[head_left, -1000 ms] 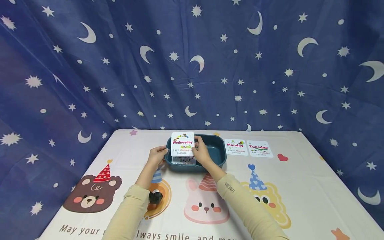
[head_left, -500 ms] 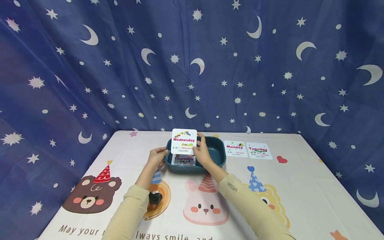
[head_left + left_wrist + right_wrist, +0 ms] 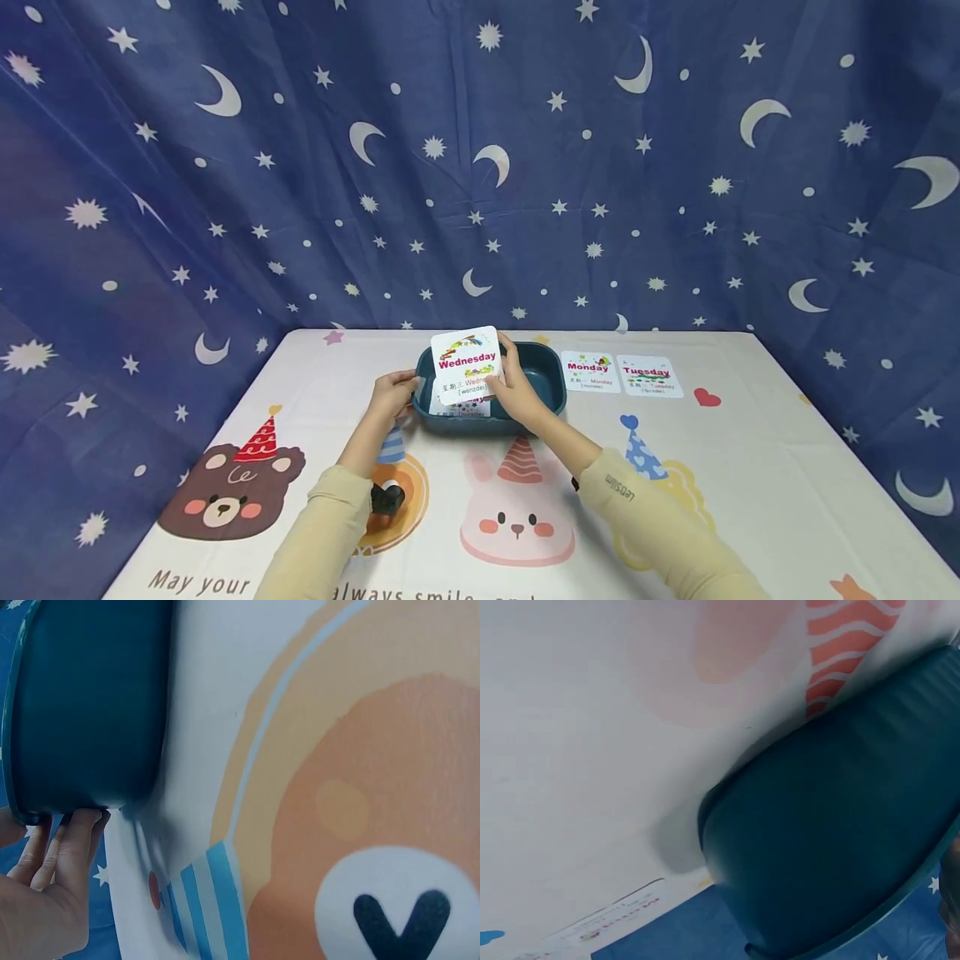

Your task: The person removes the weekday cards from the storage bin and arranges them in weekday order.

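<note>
In the head view, my right hand (image 3: 519, 390) pinches the right side of a white card reading "Wednesday" (image 3: 465, 360), thumb in front. The card is raised and slightly tilted above the left half of a dark teal plastic bin (image 3: 517, 423). Inside the bin, a "Thursday" card (image 3: 453, 411) shows partly, its upper part covered by the held card. My left hand (image 3: 392, 395) grips the bin's left end. The left wrist view has that hand's fingers (image 3: 71, 851) against the bin's end wall, thumb at the rim. Only a sliver of the right hand (image 3: 951, 900) enters the right wrist view.
Right of the bin, a "Monday" card (image 3: 590, 372) and a "Tuesday" card (image 3: 649, 377) lie side by side on the table. The tablecloth (image 3: 765, 467) carries printed animals and lettering. A blue curtain (image 3: 480, 225) with moons and stars hangs behind the table.
The right hand has lifted the Wednesday card a little, shifted it right and tilted it. The Thursday card below was uncovered, then partly covered again. The left hand stays on the bin.
</note>
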Tool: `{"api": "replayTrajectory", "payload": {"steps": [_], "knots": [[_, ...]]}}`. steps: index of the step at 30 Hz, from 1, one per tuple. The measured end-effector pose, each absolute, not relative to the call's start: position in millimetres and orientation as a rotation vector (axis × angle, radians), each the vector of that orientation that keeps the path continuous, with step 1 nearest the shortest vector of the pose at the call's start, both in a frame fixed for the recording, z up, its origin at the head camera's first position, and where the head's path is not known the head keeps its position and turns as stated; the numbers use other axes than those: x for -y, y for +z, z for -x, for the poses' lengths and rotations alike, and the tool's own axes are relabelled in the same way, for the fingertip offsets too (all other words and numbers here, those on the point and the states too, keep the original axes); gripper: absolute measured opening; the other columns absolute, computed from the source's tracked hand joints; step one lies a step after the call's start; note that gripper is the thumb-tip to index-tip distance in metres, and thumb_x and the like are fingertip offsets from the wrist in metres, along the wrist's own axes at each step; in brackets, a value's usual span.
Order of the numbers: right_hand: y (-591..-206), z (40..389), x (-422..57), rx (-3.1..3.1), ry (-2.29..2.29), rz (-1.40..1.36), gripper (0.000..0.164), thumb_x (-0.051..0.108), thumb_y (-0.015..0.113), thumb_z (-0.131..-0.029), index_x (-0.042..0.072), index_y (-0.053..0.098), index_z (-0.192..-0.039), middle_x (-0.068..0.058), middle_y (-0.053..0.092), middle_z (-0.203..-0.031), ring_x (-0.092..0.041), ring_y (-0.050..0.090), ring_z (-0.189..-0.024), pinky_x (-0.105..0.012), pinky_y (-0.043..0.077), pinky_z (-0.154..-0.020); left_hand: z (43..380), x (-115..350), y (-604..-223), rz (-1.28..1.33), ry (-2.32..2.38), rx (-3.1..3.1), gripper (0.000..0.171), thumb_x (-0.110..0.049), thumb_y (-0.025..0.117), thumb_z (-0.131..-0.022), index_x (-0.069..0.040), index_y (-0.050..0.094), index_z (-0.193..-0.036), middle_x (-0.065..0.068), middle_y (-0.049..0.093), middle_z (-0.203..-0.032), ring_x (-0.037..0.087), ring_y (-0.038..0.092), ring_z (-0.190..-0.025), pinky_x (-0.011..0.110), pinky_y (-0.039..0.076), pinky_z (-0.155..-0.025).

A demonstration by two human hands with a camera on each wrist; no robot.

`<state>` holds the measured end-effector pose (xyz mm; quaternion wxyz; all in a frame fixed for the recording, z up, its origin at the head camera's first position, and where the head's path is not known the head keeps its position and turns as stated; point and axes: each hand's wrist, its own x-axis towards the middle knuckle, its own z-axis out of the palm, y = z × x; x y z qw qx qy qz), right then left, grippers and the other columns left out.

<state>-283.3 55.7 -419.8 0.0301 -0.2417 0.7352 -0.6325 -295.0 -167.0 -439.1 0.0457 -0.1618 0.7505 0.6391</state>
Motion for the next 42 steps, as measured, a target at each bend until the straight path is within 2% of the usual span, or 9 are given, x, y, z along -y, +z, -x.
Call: {"api": "replayTrajectory", "payload": {"steps": [3,7,13,16,22,25,34,39,42], "knots": [[-418,278,-63,-2.263,-1.912,0.755,0.073,-0.006,0.039,-0.094,0.011,-0.006,-0.149,-0.030,0.041,-0.131,-0.042,0.058,-0.101,-0.051,0.053,-0.080,296,167,-439,0.494,1.957,-2.281,0.039,-0.010,0.050,-0.096,0.002,0.048,-0.134,0.022,0.052,-0.130,0.015,0.062,-0.085,0.025,0.055,-0.071],[-413,272,-72,-2.251,-1.908,0.764,0.075,-0.004,0.042,-0.094,0.013,-0.005,-0.149,-0.029,0.042,-0.129,-0.040,0.058,-0.104,-0.041,0.055,-0.082,296,167,-439,0.485,1.961,-2.284,0.040,-0.010,0.050,-0.096,0.002,0.047,-0.134,0.022,0.051,-0.131,0.014,0.061,-0.083,0.025,0.055,-0.071],[-410,261,-85,-2.227,-1.915,0.784,0.072,-0.005,0.044,-0.093,0.011,0.001,-0.149,-0.030,0.046,-0.119,-0.034,0.062,-0.098,-0.028,0.056,-0.077,295,167,-439,0.501,1.944,-2.298,0.039,-0.010,0.050,-0.096,0.002,0.048,-0.133,0.022,0.052,-0.129,0.023,0.063,-0.096,0.023,0.054,-0.069],[-410,255,-92,-2.247,-1.924,0.719,0.067,-0.003,0.044,-0.095,0.012,0.007,-0.149,-0.029,0.047,-0.118,-0.030,0.063,-0.095,-0.027,0.056,-0.074,294,166,-440,0.507,1.923,-2.318,0.039,-0.012,0.051,-0.096,0.000,0.049,-0.133,0.021,0.054,-0.130,0.027,0.062,-0.102,0.023,0.054,-0.070],[-411,248,-108,-2.288,-1.929,0.596,0.046,0.002,0.040,-0.098,0.000,0.022,-0.140,-0.027,0.046,-0.127,-0.018,0.061,-0.095,-0.020,0.054,-0.074,292,168,-440,0.486,1.900,-2.343,0.040,-0.014,0.050,-0.097,-0.001,0.047,-0.135,0.021,0.054,-0.131,0.030,0.060,-0.109,0.029,0.055,-0.078],[-414,245,-118,-2.303,-1.943,0.544,0.039,0.000,0.039,-0.098,-0.004,0.025,-0.134,-0.028,0.046,-0.126,-0.012,0.059,-0.095,-0.017,0.053,-0.076,293,167,-439,0.500,1.894,-2.337,0.040,-0.014,0.050,-0.097,-0.002,0.047,-0.135,0.020,0.054,-0.132,0.029,0.060,-0.109,0.027,0.054,-0.076],[-416,226,-144,-2.433,-1.964,0.358,0.029,0.001,0.040,-0.098,-0.004,0.027,-0.123,-0.027,0.048,-0.122,0.003,0.055,-0.086,-0.013,0.049,-0.074,294,167,-437,0.509,1.908,-2.341,0.039,-0.012,0.051,-0.097,-0.001,0.049,-0.134,0.021,0.054,-0.129,0.020,0.063,-0.093,0.019,0.050,-0.061],[-420,216,-161,-2.488,-1.961,0.306,0.025,0.003,0.041,-0.099,-0.006,0.029,-0.120,-0.024,0.049,-0.114,0.004,0.052,-0.082,-0.013,0.047,-0.072,292,165,-438,0.508,1.892,-2.332,0.040,-0.013,0.051,-0.096,-0.001,0.048,-0.134,0.020,0.055,-0.130,0.026,0.062,-0.103,0.022,0.053,-0.068],[-421,214,-171,-2.509,-1.948,0.294,0.024,0.003,0.041,-0.099,-0.006,0.031,-0.118,-0.024,0.050,-0.113,0.004,0.052,-0.082,-0.013,0.047,-0.073,292,165,-438,0.496,1.905,-2.342,0.040,-0.013,0.051,-0.097,0.000,0.048,-0.134,0.022,0.054,-0.129,0.027,0.062,-0.102,0.028,0.055,-0.074]]}}
